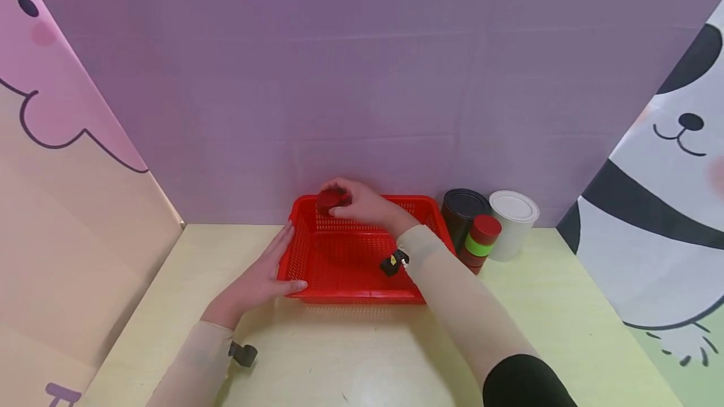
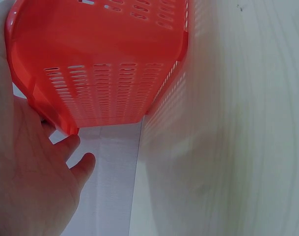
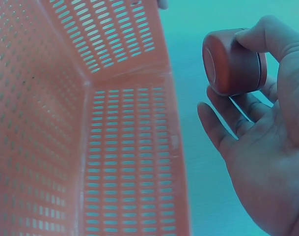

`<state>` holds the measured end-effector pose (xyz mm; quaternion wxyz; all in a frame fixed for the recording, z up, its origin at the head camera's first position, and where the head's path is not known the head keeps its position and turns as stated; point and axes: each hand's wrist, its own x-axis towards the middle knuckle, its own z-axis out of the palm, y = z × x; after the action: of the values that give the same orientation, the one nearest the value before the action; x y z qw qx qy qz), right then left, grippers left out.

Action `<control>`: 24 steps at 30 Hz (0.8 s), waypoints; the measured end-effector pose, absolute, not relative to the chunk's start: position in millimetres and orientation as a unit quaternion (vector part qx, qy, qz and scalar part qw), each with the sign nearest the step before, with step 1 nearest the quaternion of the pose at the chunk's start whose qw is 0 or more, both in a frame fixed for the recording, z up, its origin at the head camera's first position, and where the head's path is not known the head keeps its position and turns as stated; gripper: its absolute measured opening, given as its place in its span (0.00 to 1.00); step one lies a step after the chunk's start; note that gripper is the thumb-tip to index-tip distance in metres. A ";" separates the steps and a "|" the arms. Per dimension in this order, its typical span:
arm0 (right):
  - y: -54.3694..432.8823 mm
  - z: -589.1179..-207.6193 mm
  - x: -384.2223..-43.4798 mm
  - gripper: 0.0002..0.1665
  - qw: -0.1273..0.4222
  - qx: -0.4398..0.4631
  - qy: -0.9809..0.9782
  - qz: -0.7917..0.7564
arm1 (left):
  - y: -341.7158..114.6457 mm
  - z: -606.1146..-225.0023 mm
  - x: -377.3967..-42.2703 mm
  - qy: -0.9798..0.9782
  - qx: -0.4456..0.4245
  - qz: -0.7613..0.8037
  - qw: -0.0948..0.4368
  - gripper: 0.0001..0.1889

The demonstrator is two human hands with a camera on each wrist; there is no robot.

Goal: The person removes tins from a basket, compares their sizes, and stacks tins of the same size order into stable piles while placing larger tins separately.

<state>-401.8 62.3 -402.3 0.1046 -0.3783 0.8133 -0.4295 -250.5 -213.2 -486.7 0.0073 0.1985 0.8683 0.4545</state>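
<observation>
A red plastic basket (image 1: pixel 347 278) with slotted walls stands at the back of the table. My left hand (image 1: pixel 263 274) lies along its left side, fingers extended at the rim and thumb over the front left corner. In the left wrist view, the fingers (image 2: pixel 81 169) reach past the basket's outer wall (image 2: pixel 105 37). With thumb and fingertips, my right hand (image 1: pixel 364 206) pinches a small round red jar (image 1: pixel 330 201) at the basket's back left corner. The right wrist view shows the jar (image 3: pixel 235 64) tilted, beside the basket rim (image 3: pixel 176 142) and apart from it.
Right of the basket stand a black can (image 1: pixel 465 204) and a white can (image 1: pixel 513 207), both lidded. In front of them is a stack of small round containers (image 1: pixel 478 245), red, green and dark red. A purple cloth wall (image 1: pixel 362 93) rises behind the table (image 1: pixel 339 357).
</observation>
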 end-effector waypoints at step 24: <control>120.3 -376.6 -355.5 0.33 0.070 -0.364 0.836 -0.404 | -213.4 -492.3 -254.5 0.879 0.186 0.438 0.007 0.67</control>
<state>-355.5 120.3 -376.6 0.0702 -0.3642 0.8360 -0.4044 -254.5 -213.4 -492.3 0.0066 0.1859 0.8793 0.4385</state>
